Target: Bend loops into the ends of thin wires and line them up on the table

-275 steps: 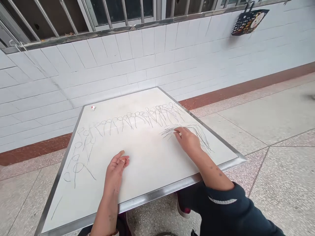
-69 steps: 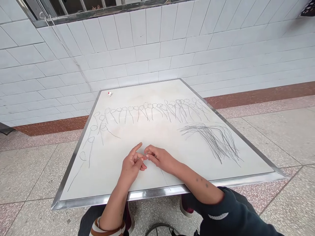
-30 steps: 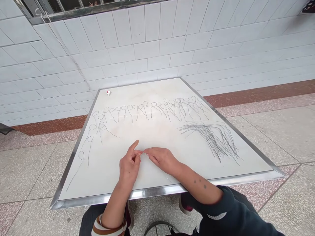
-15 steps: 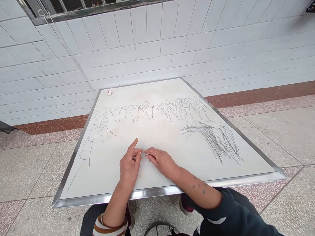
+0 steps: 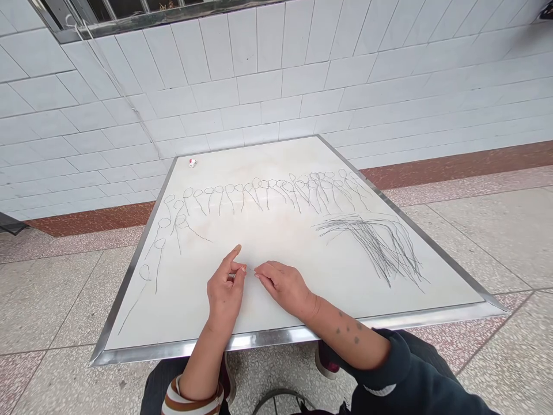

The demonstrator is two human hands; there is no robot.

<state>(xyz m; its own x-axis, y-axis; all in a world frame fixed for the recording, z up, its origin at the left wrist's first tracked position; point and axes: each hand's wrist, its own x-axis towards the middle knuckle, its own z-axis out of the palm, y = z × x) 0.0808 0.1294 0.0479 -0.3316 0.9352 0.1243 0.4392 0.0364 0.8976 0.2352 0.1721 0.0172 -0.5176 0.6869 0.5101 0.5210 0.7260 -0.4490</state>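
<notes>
My left hand [image 5: 225,294] is over the near middle of the white table, thumb and forefinger pinched together on a thin wire [image 5: 251,270]. A short piece of it shows in the gap between my hands. Facing it, my right hand [image 5: 288,288] pinches the same wire between thumb and fingertips. To the right lies a bundle of loose dark wires [image 5: 375,242], mostly straight or slightly bent. Across the table beyond my hands runs a row of wires with looped ends [image 5: 234,199], and several more looped wires [image 5: 158,265] lie down the left side.
A small white and red object [image 5: 192,163] sits at the far left corner. The white table [image 5: 276,338] has a metal rim and stands close to a tiled wall [image 5: 259,86]. A cord [image 5: 138,112] hangs down the wall at left.
My hands have drawn slightly apart, the left one shifting a little left, and a short stretch of wire now shows between them. The wires on the table lie as before.
</notes>
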